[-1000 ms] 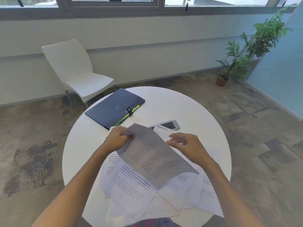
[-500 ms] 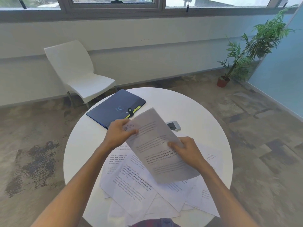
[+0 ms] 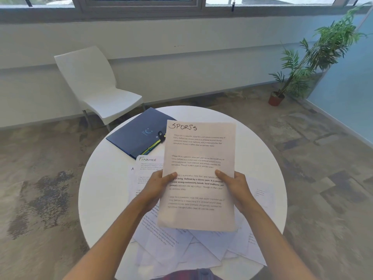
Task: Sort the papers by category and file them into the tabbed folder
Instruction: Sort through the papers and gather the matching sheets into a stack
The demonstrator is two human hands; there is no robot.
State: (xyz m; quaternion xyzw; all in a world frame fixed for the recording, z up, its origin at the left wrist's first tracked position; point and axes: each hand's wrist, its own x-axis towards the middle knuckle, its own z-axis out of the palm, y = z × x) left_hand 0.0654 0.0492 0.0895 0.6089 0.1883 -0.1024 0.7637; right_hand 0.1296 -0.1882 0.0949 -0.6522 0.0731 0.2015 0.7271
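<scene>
One sheet headed SPORTS (image 3: 198, 174), held upright above the worktop (image 3: 105, 188) papers; left hand (image 3: 156, 187) and right hand (image 3: 235, 186) fingers pinch its edges. Risk: creasing; closed folder (image 3: 139, 134) delays filing.

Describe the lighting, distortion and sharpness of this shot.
Head view: soft daylight from the windows, no harsh glare; wide-angle bending curves the wall and floor edges; the SPORTS sheet heading reads sharply, its body text softer; the loose papers below look blurred.
</scene>
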